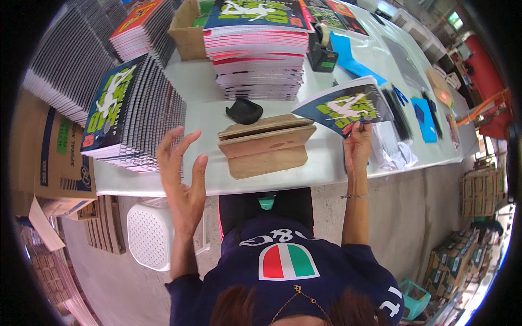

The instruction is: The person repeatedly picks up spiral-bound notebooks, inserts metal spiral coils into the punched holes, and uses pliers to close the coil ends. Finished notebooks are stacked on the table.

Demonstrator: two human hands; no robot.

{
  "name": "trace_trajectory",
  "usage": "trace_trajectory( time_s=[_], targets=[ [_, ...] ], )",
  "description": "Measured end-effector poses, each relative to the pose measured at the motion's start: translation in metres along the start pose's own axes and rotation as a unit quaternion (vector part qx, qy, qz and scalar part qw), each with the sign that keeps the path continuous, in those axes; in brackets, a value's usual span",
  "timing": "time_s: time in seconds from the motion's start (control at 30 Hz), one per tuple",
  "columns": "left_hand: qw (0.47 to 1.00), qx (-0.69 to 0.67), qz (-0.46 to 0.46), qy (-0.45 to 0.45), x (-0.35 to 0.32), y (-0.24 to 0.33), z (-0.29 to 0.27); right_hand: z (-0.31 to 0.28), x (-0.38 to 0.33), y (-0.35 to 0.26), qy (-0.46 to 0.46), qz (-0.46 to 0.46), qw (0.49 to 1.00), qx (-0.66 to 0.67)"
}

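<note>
My right hand [359, 142] pinches the near edge of a spiral notebook [350, 108], lifted at a tilt over the right part of the table. Its cover is dark blue with a white figure and green lettering. My left hand [182, 171] hangs open above the table's near edge, fingers spread, holding nothing. Close to that hand stands a leaning stack of spiral notebooks [128, 108]. Between my hands sits a wooden stand [266, 149] with a slot along its top. Just behind the stand lies a small black object [243, 111], its kind unclear.
A tall notebook pile [258, 60] rises at the back middle, beside a tape dispenser [322, 51]. Blue strips [353, 62] and clear plastic [391, 149] lie on the right. A cardboard box [60, 152] stands left; a white stool [149, 233] is below the white table [212, 187].
</note>
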State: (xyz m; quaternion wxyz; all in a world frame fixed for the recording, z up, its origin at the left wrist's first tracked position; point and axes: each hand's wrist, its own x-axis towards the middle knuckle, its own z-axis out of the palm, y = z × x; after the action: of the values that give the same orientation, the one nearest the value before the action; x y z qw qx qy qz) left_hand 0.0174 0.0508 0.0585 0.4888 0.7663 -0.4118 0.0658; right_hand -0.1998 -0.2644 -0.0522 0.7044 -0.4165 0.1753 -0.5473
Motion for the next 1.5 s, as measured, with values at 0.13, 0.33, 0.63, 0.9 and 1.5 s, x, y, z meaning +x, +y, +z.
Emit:
trace_trajectory(
  time_s=[0.13,0.33,0.63,0.9,1.5],
  targets=[
    [0.95,-0.278,-0.143,0.007,-0.013,-0.035,0.049,0.014,-0.012,0.002,-0.042,-0.019,0.996,-0.074],
    [0.95,-0.281,-0.118,-0.066,0.003,-0.061,0.08,0.028,-0.051,0.038,-0.222,-0.126,0.765,-0.591],
    [0.935,-0.316,-0.119,-0.106,0.025,-0.084,0.061,-0.111,0.107,-0.068,0.039,-0.091,0.583,-0.806],
    [0.955,-0.276,-0.083,-0.074,0.013,-0.07,0.067,-0.139,0.126,-0.049,-0.031,-0.018,0.666,-0.745],
    [0.977,0.081,0.167,0.104,-0.024,0.036,0.131,0.009,0.056,-0.117,-0.133,-0.14,0.791,-0.581]
  ],
)
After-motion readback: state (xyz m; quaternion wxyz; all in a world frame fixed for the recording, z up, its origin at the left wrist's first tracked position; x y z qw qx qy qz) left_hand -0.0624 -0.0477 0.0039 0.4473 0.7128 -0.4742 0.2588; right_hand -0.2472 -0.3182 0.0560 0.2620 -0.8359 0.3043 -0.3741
